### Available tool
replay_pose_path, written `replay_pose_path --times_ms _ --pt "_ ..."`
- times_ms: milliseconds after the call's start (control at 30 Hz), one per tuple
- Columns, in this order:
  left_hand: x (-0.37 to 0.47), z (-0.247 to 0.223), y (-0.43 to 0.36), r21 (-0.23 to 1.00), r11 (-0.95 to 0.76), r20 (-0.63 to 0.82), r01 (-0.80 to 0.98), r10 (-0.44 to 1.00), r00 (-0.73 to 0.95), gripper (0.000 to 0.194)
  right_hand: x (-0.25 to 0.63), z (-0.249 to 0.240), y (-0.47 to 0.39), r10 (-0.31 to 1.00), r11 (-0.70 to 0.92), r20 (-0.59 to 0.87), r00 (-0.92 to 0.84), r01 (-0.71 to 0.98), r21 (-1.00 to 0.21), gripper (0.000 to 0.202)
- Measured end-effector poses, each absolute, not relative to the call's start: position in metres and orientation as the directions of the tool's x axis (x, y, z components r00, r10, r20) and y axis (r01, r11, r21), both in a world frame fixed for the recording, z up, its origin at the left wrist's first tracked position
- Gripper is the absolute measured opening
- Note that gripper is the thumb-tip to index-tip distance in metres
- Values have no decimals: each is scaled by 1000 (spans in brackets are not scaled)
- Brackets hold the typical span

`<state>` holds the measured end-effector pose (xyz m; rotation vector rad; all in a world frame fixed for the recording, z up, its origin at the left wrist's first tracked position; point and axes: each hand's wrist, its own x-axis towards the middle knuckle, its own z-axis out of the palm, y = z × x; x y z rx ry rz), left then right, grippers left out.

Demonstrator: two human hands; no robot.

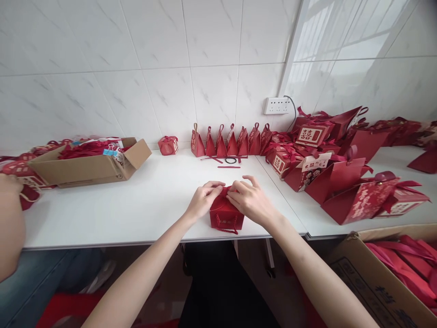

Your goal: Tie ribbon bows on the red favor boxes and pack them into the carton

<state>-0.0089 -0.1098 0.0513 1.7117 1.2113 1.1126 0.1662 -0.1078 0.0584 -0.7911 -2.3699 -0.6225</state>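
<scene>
In front of me near the table's front edge stands a red gift box [226, 219] with a twisted red cord handle [231, 231] hanging down its near side. My left hand [205, 198] is at the left of its top, fingers closed on the flaps. My right hand [248, 197] pinches the top from the right, its index finger lifted. The fingertips cover part of the box's lid. Just beyond lie a black ring [231, 160] and a thin red strip [228, 167].
A row of triangular red boxes [231, 145] lines the wall. An open cardboard box [92, 177] of red ribbons stands left, beside another person's arm [10, 228]. Many red gift boxes [358, 200] are piled right, above a large carton [355, 269]. A power strip [277, 105] is on the wall.
</scene>
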Motion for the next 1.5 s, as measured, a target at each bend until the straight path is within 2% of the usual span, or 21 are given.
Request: replay_pose_path --times_ms 300,400,567,800,1133,1333,1500 --pt "-5 49 -116 860 -308 301 406 950 83 37 167 62 -103 327 727 573 -752 587 356 36" --pt "-5 50 -116 847 -302 301 438 951 75 38 165 63 -102 308 741 585 -750 575 346 37" --pt "-9 50 -118 839 -313 336 445 942 29 36 168 62 -104 392 756 585 -710 611 235 37" --pt "-13 50 -123 817 -341 357 466 932 57 27 178 58 -105 478 793 578 -662 608 40 29" --pt "-18 51 -125 821 -281 289 498 955 63 24 179 54 -105 529 796 599 -601 595 -106 27" --pt "-30 56 -129 742 -272 305 613 951 53 19 185 53 -101 525 820 606 -598 545 -173 26" --pt "-28 59 -139 751 -236 279 617 960 27 17 188 52 -101 575 797 593 -565 549 -250 25"
